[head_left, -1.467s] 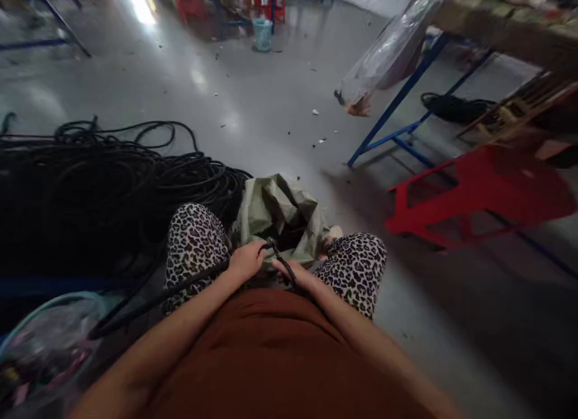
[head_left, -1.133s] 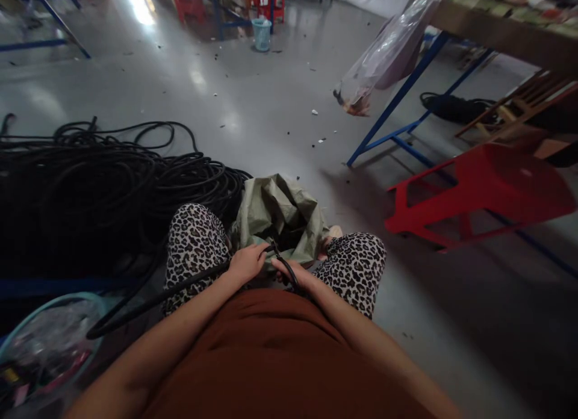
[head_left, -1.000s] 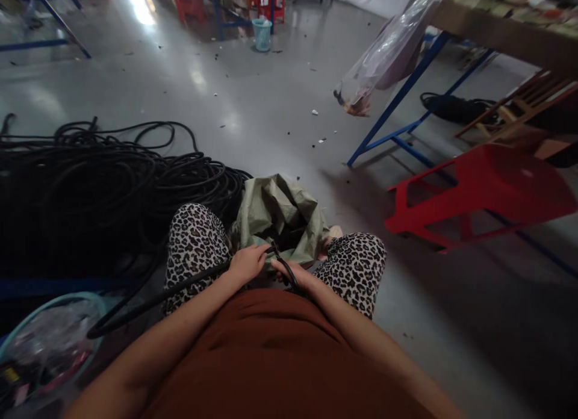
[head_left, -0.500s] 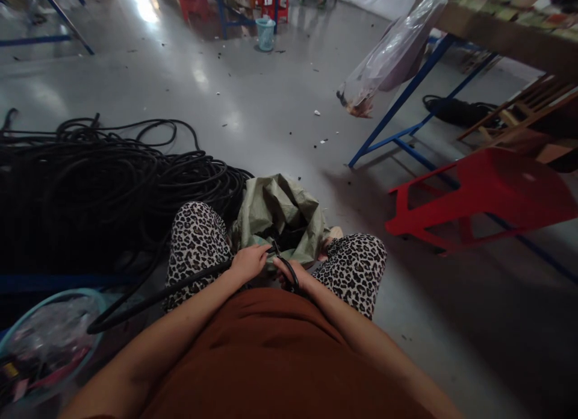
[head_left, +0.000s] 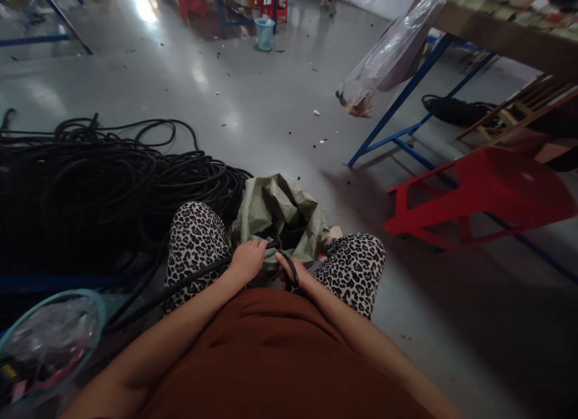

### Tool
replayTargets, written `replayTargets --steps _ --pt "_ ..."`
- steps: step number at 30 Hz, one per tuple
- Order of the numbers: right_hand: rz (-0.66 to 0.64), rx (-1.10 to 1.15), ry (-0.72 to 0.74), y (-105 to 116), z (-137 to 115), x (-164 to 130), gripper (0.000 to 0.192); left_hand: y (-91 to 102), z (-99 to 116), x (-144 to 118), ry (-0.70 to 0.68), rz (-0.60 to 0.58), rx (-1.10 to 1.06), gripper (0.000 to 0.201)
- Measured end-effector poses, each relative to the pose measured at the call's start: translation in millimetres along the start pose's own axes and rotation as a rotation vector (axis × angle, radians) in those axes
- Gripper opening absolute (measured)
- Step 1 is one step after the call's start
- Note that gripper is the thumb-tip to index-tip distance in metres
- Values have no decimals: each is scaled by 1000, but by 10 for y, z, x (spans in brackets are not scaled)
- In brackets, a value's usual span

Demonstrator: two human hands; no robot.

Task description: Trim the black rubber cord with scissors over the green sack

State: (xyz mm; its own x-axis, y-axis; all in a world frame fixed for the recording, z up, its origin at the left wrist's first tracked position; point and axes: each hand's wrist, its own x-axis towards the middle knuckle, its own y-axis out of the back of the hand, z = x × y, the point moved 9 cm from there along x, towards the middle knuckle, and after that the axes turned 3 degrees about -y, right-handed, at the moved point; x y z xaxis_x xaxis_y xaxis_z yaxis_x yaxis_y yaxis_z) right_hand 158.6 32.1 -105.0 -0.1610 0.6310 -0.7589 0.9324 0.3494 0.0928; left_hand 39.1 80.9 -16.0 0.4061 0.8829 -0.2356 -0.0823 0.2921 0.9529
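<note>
The person's left hand [head_left: 247,261] is clamped on a smooth, round-section black cord [head_left: 196,277], whose held length slopes from near left up to the fingers, and the right hand [head_left: 291,273] is closed round a black-handled, scissor-like tool [head_left: 295,274], its slim dark tip beside the cord. Both sit at the near rim of a crumpled, olive woven-look sack [head_left: 247,217], its mouth gaping. Loose, matte black coils [head_left: 149,172] lie heaped left; a glossy red moulded stool [head_left: 492,187] stands right.
</note>
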Motion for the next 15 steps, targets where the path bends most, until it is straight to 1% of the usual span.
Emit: replayTargets --steps 3,7,12,15 --pt "24 32 -21 24 42 36 53 4 -32 -13 27 -13 -3 35" --pt "51 0 -29 45 58 41 54 -29 -63 -20 53 -46 -57 35" --pt "99 -76 -34 86 21 -9 54 -43 -110 -2 97 -51 -101 36" --pt "106 -128 -40 96 6 -17 54 -57 -127 7 95 -53 -102 36"
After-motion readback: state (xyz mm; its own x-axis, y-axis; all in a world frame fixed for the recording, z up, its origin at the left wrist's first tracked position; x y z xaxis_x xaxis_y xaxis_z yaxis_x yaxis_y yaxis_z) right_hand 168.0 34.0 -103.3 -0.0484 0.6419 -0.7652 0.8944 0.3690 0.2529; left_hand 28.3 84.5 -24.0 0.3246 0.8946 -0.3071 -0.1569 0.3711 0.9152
